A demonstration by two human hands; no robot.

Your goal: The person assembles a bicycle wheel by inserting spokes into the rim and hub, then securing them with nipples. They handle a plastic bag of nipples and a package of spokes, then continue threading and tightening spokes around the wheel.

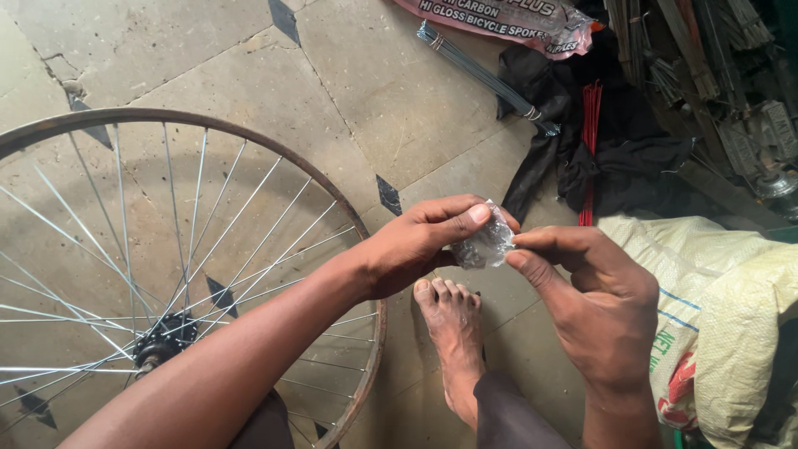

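Crinkled clear plastic, a small bag, sits pinched mid-frame between left hand and right hand. Thin steel spokes fan across the wheel lower left; bare stone floor lies open above.

Left forearm enters from lower left, extended diagonally up toward centre, bare, wrist slightly flexed. Left hand held palm-down, thumb laid long across the top, fingers curled beneath — pinch closed on a small crumpled clear packet. Right forearm rises near-vertically from the bottom edge at right, wrist straight. Right hand seen back-on, knuckles up, thumb and forefinger brought together at the packet's right side, remaining fingers folded loosely into the palm. Both hands meeting at mid-frame, fingertips close but not interlocked. Bare foot planted below the hands, toes pointing up-frame — dark trouser hem at the ankle.
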